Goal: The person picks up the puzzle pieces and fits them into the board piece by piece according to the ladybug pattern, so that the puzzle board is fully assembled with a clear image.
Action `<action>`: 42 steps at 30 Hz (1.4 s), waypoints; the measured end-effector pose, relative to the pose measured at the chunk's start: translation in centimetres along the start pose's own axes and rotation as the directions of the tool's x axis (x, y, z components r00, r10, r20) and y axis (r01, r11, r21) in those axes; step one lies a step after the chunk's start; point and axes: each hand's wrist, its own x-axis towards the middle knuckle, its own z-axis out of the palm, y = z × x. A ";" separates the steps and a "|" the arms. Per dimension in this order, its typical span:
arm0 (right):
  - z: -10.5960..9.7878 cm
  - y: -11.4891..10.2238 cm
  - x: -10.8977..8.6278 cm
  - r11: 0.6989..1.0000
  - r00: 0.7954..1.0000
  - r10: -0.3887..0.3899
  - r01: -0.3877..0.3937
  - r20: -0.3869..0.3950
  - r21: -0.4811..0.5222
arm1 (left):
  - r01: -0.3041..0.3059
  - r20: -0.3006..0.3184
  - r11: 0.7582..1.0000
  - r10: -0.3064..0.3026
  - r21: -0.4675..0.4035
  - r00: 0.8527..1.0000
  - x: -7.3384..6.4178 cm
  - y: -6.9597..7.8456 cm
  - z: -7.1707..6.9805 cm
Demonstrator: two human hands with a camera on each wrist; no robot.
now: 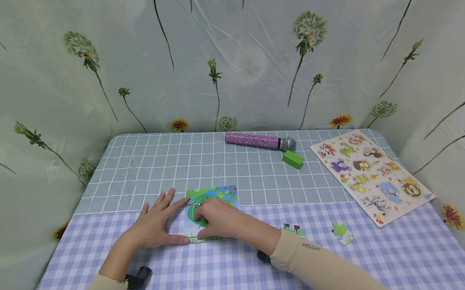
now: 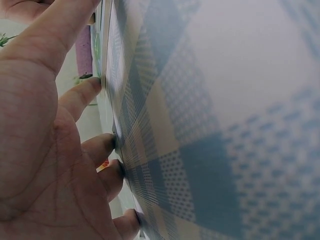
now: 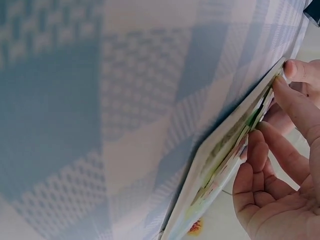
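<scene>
A small jigsaw puzzle board (image 1: 228, 195) with a green and blue picture lies flat in front of me. My left hand (image 1: 156, 224) is spread palm down at its left side, index fingertip and thumb tip right at the edge. In the left wrist view its other fingertips (image 2: 131, 220) rest on the cloth. My right hand (image 1: 221, 217) is over the board and covers part of the picture. Thumb and index finger pinch a green puzzle piece (image 3: 256, 116) at the board's surface, the remaining fingers curled. The left thumb meets the board's corner beside the right thumb.
Two loose puzzle pieces lie right of the board: one (image 1: 294, 230) partly behind my right forearm, another (image 1: 343, 233) farther right. A glittery purple microphone (image 1: 253, 139) and a green block (image 1: 292, 159) are at the back. An animal picture board (image 1: 370, 176) lies at the right edge.
</scene>
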 end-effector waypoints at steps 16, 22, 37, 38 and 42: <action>-0.2 -0.1 0.0 1.000 1.000 -0.025 0.025 0.005 -0.016 | 0.011 0.000 1.000 -0.011 0.000 1.000 0.0 0.0 0.0; -0.3 -0.2 0.0 0.999 0.999 -0.036 0.036 0.009 -0.011 | 0.011 0.003 1.000 -0.011 0.001 1.000 0.0 0.0 0.0; -0.3 -0.7 0.1 1.000 1.000 0.018 -0.018 0.021 -0.005 | 0.006 -0.002 1.000 -0.006 0.000 1.000 0.0 -0.3 0.1; -0.4 -0.7 0.0 1.000 1.000 0.019 -0.018 0.020 -0.007 | 0.007 -0.002 1.000 -0.007 0.001 1.000 0.1 -0.3 0.2; -0.4 -0.7 -0.1 1.000 1.000 0.021 -0.021 0.017 -0.014 | 0.007 -0.004 1.000 -0.007 0.000 1.000 0.1 -0.2 0.2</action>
